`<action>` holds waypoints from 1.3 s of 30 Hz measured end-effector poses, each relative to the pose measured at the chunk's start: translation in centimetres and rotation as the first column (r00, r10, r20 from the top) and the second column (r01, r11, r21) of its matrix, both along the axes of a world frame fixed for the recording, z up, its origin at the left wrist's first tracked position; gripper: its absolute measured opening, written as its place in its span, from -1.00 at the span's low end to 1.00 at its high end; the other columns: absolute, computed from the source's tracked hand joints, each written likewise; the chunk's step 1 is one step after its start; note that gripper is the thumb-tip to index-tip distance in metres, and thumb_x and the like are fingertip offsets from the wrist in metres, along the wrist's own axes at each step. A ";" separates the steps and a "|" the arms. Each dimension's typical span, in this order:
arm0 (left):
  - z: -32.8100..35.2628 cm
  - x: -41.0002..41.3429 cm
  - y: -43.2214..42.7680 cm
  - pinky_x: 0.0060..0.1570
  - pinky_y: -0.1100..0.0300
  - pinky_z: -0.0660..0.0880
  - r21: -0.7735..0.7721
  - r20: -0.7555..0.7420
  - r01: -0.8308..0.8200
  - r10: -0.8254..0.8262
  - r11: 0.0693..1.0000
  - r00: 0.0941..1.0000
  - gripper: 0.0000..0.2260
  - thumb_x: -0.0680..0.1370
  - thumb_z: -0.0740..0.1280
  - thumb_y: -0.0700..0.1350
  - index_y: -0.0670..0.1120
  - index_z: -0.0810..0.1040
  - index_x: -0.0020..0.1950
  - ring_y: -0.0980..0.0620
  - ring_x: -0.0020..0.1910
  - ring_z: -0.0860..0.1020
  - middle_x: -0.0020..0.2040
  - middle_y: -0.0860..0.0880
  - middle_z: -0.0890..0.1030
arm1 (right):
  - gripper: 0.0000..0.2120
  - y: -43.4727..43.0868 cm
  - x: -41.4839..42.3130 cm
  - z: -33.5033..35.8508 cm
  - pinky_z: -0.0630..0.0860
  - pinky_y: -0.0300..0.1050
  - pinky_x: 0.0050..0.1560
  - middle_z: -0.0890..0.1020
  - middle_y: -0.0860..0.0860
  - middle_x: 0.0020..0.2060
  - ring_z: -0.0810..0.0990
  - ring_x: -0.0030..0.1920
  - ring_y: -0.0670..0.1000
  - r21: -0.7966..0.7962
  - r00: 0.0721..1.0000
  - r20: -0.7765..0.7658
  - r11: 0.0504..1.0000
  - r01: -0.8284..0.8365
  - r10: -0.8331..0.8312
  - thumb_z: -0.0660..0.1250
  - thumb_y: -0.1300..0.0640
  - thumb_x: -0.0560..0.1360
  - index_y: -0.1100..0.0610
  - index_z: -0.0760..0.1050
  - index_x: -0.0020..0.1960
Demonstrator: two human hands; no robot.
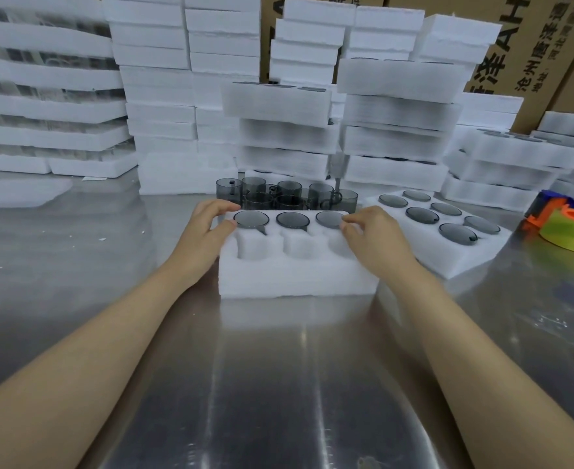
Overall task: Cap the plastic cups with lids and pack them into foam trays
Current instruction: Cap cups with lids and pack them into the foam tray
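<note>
A white foam tray (295, 275) lies in front of me on the steel table. Its far row holds three smoky grey capped cups: left (251, 220), middle (293, 220) and right (329, 219). The three near pockets are empty. My left hand (207, 228) grips the tray's far left corner, thumb beside the left cup's rim. My right hand (370, 231) is curled at the right cup, thumb and fingertips pinching its lid edge. Several uncapped grey cups (287, 194) stand just behind the tray.
A second foam tray (448, 262) with several capped cups lies to the right. An orange and green tape dispenser (569, 228) sits at the far right. Tall stacks of foam trays (278, 103) and cardboard boxes (532, 45) line the back.
</note>
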State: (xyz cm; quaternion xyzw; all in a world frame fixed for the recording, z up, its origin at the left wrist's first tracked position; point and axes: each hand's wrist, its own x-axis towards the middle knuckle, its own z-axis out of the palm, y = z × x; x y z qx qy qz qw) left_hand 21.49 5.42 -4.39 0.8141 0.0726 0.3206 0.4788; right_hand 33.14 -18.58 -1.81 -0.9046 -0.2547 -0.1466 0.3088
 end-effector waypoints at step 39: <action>0.3 7.5 4.0 -0.23 0.36 0.30 0.382 -0.323 -0.259 0.391 0.887 0.862 -0.70 0.64 0.06 0.15 0.01 0.46 -0.08 -0.01 -0.04 0.38 -0.17 0.08 0.45 | -0.57 5.1 -6.5 -1.7 0.18 -0.14 -0.30 0.60 -0.06 -0.13 0.48 0.00 0.05 -0.091 0.926 0.367 0.988 0.125 -0.084 -0.02 0.06 0.46 0.01 0.61 0.04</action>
